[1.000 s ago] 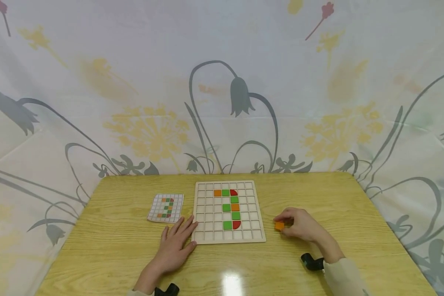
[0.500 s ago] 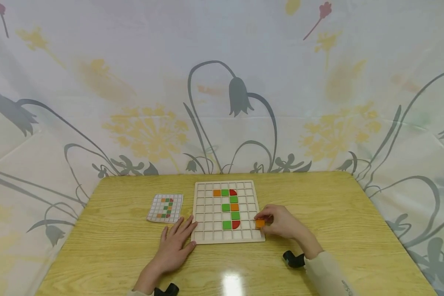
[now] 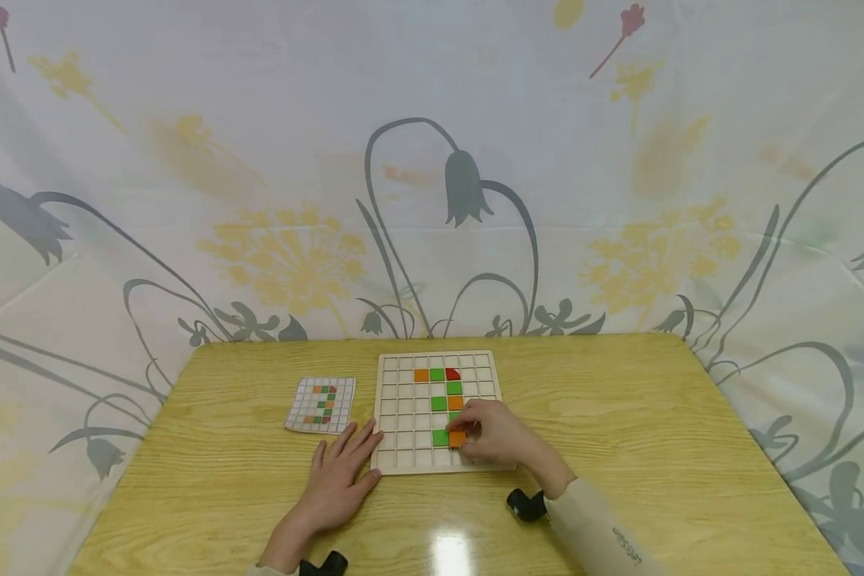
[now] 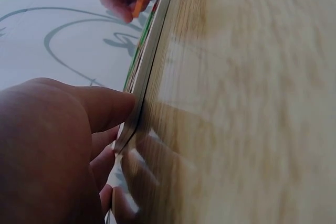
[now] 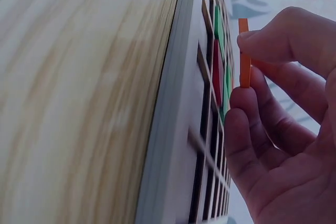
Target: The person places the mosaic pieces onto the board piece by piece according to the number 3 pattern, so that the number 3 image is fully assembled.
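Observation:
A pale wooden grid board [image 3: 406, 460] lies on the table, with green, orange and red tiles set in its cells in a shape like a 3. My right hand [image 3: 497, 432] pinches an orange square tile [image 5: 244, 59] between thumb and fingers, held above the board's lower middle. In the head view it covers the lower red tile, which shows in the right wrist view as a red tile [image 5: 217, 72] beside green ones. My left hand [image 3: 338, 484] lies with spread fingers at the board's left edge, the fingertips touching it; its thumb [image 4: 113, 108] rests along the side.
Left of the board lies a paper card [image 3: 298, 400] printed with a grid and a similar coloured pattern. The wooden table [image 3: 619, 384] reaches back to a flowered curtain [image 3: 295, 160]. Black wrist devices [image 3: 526, 506] sit below both wrists.
The right hand has carried the orange tile leftward from the table right of the board, across its right edge, to over the lower red tile. The left hand has stayed put.

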A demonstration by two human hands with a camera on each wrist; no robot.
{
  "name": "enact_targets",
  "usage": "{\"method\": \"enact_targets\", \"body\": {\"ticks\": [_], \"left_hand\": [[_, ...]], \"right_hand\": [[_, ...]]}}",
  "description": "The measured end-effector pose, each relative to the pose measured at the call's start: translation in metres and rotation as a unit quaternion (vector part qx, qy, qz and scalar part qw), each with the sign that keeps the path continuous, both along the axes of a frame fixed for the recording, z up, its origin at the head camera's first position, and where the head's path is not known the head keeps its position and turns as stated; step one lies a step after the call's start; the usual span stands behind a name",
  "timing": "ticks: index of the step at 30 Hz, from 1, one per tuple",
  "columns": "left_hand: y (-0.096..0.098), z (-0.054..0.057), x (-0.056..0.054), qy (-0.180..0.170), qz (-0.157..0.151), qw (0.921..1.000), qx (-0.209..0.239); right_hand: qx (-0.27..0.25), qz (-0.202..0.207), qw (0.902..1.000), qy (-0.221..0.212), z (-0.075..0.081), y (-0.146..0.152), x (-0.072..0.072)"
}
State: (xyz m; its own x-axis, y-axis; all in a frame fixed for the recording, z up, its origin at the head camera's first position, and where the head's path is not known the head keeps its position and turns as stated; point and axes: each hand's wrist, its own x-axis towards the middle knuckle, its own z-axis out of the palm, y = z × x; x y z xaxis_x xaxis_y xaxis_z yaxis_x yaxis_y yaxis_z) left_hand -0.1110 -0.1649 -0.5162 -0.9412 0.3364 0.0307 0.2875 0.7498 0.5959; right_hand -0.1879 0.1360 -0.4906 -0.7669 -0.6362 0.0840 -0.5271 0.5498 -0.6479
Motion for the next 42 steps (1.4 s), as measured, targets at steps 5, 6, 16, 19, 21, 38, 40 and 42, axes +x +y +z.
{"method": "enact_targets", "body": {"ticks": [5, 6, 16, 19, 21, 38, 40, 42], "left_hand": [[0.0, 0.001, 0.0, -0.001, 0.002, 1.0, 0.003], [0.0, 0.001, 0.0, -0.001, 0.002, 1.0, 0.002], [0.0, 0.003, -0.001, 0.001, 0.003, 1.0, -0.002], [0.001, 0.004, -0.001, 0.002, 0.003, 1.0, 0.0], [0.001, 0.005, -0.001, 0.001, 0.003, 1.0, -0.003], [0.001, 0.006, 0.0, -0.003, 0.004, 1.0, 0.001], [0.002, 0.006, 0.001, -0.004, 0.004, 1.0, 0.001], [0.002, 0.006, 0.001, -0.004, 0.005, 1.0, 0.002]], "right_hand": [[0.0, 0.004, 0.9999, -0.012, 0.001, -0.015, 0.0], [0.001, 0.004, 0.9999, -0.016, 0.001, -0.018, -0.001], [0.002, -0.012, 0.9999, -0.009, -0.003, -0.037, -0.003], [-0.003, -0.023, 0.9996, -0.017, -0.006, -0.041, -0.003], [-0.005, -0.029, 0.9993, -0.024, -0.007, -0.043, -0.002], [-0.002, -0.068, 0.9965, -0.049, -0.006, -0.052, 0.004], [-0.004, -0.067, 0.9966, -0.049, -0.007, -0.052, 0.004], [-0.005, -0.065, 0.9967, -0.048, -0.007, -0.051, 0.004]]}}
